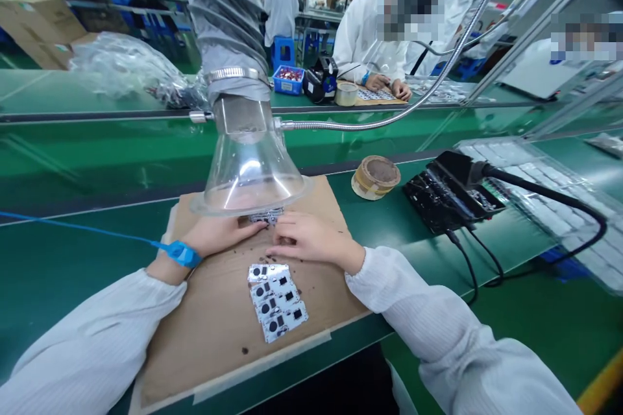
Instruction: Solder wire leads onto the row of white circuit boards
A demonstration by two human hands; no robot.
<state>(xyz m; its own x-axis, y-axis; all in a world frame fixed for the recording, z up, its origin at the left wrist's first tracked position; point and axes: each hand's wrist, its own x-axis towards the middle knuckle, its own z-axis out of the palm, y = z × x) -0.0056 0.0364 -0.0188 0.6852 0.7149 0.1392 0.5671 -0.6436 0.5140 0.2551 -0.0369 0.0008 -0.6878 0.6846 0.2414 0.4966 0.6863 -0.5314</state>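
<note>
1. First, closest to the viewer, a diagonal row of white circuit boards lies on a cardboard sheet, below the hands and running from upper left to lower right.
2. The left hand, wearing a blue wrist strap, and the right hand rest apart on the cardboard, fingers extended and lightly curved. Whether either is pinching anything cannot be told.
3. A strip of circuit boards lies directly ahead of both hands, its long axis running roughly across the frame and its far edge under the funnel's rim. The left fingertips reach its near edge and the right fingertips its right end, so neither hand is clearly nearer.
4. Just beyond, a clear funnel hangs above the strip, with a round taped roll and a black cabled unit to the right.
5. Across the green bench, at upper right, a co-worker's hands rest on a work mat, beside a blue crate.
</note>
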